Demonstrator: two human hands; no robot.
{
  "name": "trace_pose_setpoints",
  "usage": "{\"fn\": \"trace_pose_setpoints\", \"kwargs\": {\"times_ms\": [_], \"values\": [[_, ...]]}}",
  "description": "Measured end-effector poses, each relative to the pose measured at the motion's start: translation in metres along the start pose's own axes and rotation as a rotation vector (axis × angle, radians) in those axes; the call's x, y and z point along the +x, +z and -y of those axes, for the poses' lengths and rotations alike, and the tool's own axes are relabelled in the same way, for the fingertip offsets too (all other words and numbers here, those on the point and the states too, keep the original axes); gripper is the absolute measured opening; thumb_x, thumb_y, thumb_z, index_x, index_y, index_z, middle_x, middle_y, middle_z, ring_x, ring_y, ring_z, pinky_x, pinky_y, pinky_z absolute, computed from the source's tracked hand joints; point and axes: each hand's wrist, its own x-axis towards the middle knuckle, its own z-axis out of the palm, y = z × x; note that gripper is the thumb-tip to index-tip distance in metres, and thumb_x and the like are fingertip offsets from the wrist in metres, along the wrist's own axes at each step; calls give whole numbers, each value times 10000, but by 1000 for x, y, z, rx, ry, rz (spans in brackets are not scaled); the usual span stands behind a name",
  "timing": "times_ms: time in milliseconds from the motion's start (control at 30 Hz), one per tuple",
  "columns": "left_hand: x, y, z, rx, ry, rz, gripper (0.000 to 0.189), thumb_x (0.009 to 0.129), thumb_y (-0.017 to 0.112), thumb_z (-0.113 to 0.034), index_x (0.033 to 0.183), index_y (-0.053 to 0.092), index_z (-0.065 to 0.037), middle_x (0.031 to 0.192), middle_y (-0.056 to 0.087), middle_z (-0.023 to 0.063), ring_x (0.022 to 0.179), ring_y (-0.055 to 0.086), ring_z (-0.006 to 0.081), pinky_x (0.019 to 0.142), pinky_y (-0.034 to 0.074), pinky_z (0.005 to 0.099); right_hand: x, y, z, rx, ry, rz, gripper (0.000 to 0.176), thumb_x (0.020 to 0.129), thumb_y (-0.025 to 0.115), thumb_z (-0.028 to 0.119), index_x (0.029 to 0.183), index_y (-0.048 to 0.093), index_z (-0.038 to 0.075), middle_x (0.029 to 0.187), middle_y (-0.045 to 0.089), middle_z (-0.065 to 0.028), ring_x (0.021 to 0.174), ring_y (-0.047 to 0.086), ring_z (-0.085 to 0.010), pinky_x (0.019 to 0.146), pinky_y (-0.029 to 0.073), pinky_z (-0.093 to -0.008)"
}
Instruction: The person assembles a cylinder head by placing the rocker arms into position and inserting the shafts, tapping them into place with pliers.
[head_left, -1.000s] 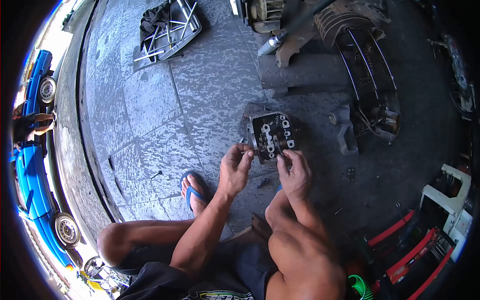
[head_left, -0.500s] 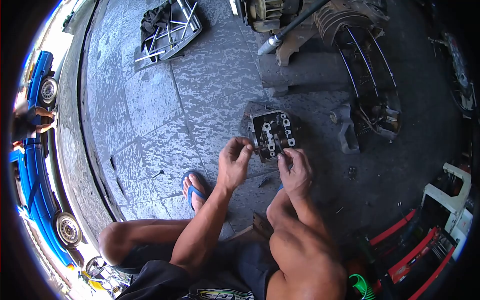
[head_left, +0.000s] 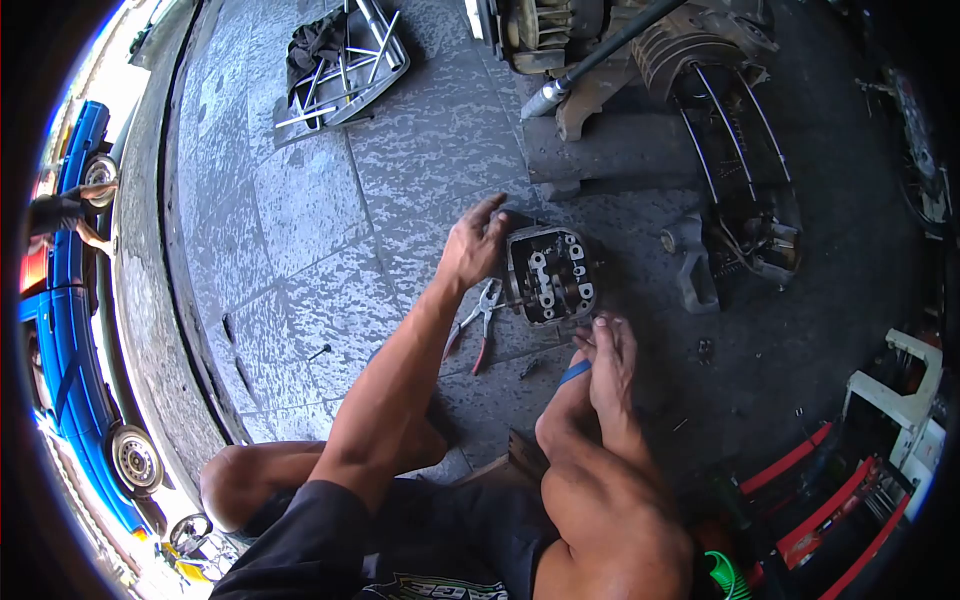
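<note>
A metal cylinder head (head_left: 552, 275) with an open top rests on the tiled floor. My left hand (head_left: 476, 243) is at its upper left corner, fingers apart, with nothing seen in it. Near the lower right corner is my right hand (head_left: 608, 345), its thumb and fingertips brought together; whatever they may hold is too small to make out. Pliers with red handles (head_left: 484, 318) lie on the floor just left of the cylinder head, below my left hand.
A finned engine (head_left: 690, 50) and a grey cylinder (head_left: 615, 155) lie beyond. A metal bracket (head_left: 692, 262) is to the right, a tray of rods (head_left: 350, 70) at the top left. Red bars (head_left: 825, 510) stand lower right. Another person's arm (head_left: 75, 215) shows far left.
My left hand has moved up from the cylinder head's lower left side and opened. My right hand has drawn down and right. Pliers now show, and the sandalled left foot is no longer visible.
</note>
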Motion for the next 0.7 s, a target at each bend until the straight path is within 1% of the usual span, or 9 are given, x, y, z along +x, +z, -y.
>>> {"fn": "trace_pose_setpoints", "kwargs": {"times_ms": [67,167,233,300,400,433,633,667,700], "values": [[8,5,5,-28,-79,214,375,994,497,-302,1210,653,-39,1194,656,236,1128,625,389,946,490,428,0,2,4,66,83,70,216,993,559,124,1148,516,-19,1035,601,-100,931,662,-210,846,575,-339],[0,-2,5,170,-135,237,399,1013,493,-331,1237,642,-37,1143,684,234,1105,661,346,933,500,390,13,-4,4,17,51,33,236,986,563,85,1179,560,-50,1009,642,-101,897,663,-180,815,580,-310],[-24,-7,-2,207,-233,180,386,992,517,-339,1148,672,-21,1053,700,242,1031,680,385,872,519,416,24,-8,20,-94,11,39,230,985,563,91,1161,583,-56,1002,653,-97,884,663,-171,807,568,-300],[-56,-5,24,205,-234,86,383,984,521,-320,1121,671,5,951,711,232,906,704,349,807,527,409,42,-6,43,-355,-136,66,235,971,575,116,1099,646,-67,942,681,-81,841,662,-152,775,530,-277],[-103,4,39,127,-353,7,351,974,536,-275,1052,663,43,787,676,170,730,638,206,685,505,353,77,4,63,-518,-246,213,242,954,586,127,1078,670,-63,923,705,-91,862,671,-163,791,518,-282],[-115,6,37,77,-434,-10,337,945,563,-278,993,672,37,917,701,249,881,690,386,797,519,432,88,11,64,-515,-310,294,240,951,585,125,1077,676,-58,927,716,-103,878,675,-167,799,517,-282],[-134,-5,35,47,-496,4,342,935,564,-270,1009,676,44,967,707,248,909,690,372,830,512,415,100,24,59,-359,-287,532,266,947,589,76,1177,647,-45,1125,688,-103,1032,647,-163,872,511,-281],[-132,-8,37,116,-457,-1,325,951,570,-262,969,671,47,853,696,148,774,637,204,744,498,338,95,19,56,-307,-295,450,297,958,572,82,1217,614,-57,1169,676,-123,1046,650,-183,891,515,-292],[-131,-11,38,118,-456,-11,325,951,570,-262,969,671,47,853,696,148,774,637,204,744,498,338,90,13,51,-255,-301,367,329,968,556,87,1256,581,-70,1213,663,-143,1059,653,-204,909,518,-303]]}}
